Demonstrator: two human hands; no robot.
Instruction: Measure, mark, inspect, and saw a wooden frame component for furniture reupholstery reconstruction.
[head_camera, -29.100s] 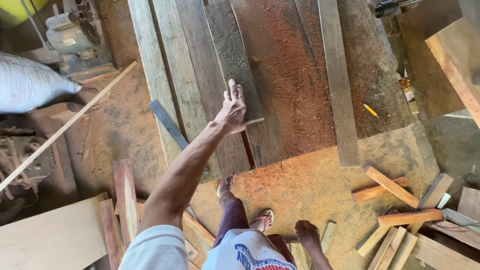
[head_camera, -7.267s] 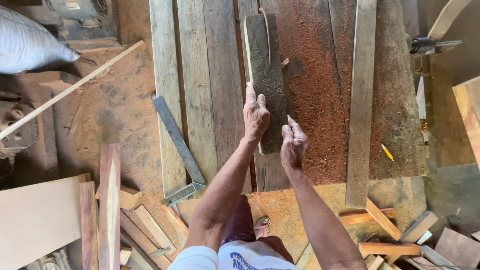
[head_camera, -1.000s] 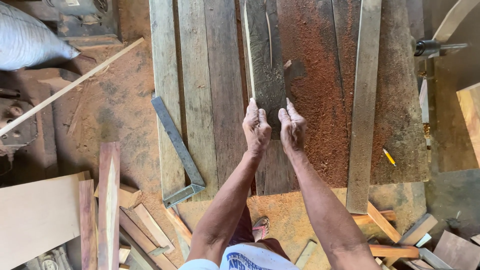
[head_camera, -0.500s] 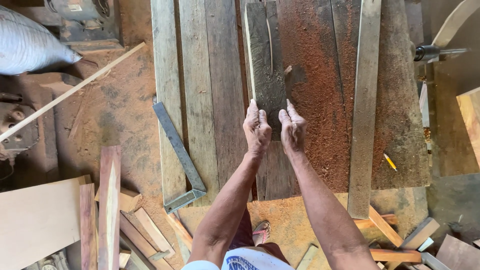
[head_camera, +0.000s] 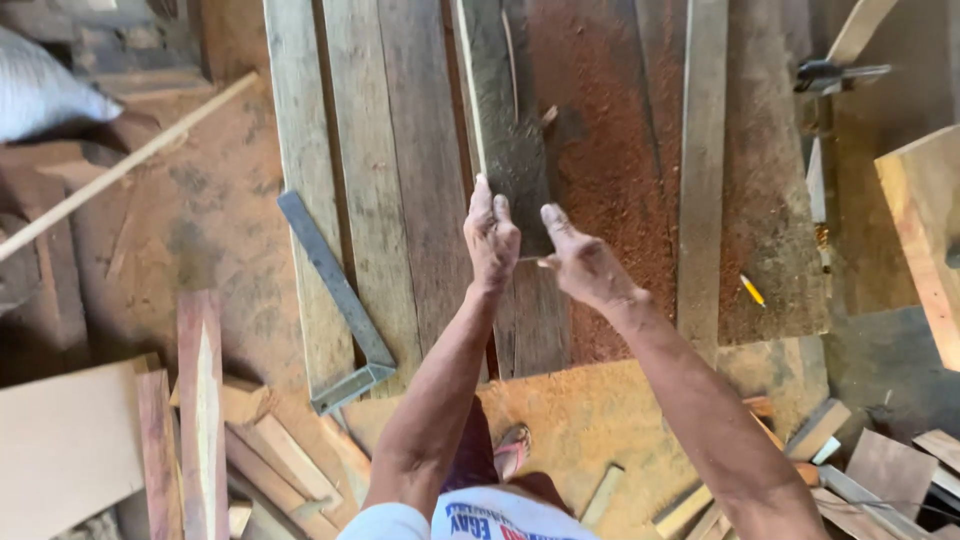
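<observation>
A dark, weathered plank lies lengthwise on a rough wooden workbench coated with reddish sawdust. My left hand presses on the plank's near left corner, fingers laid flat along its edge. My right hand grips the plank's near right corner with the thumb up against the end. Both arms reach forward from the bottom of the view. A thin splinter sticks out on the plank's right edge.
A metal framing square hangs over the bench's left front edge. A long pale batten and a yellow pencil lie to the right. Wood offcuts litter the sawdust floor; a white sack sits at the far left.
Over the last second the hands and plank have hardly moved; the view has shifted slightly. Earlier, only my left hand rested on the bench, before the dark plank lay there.
</observation>
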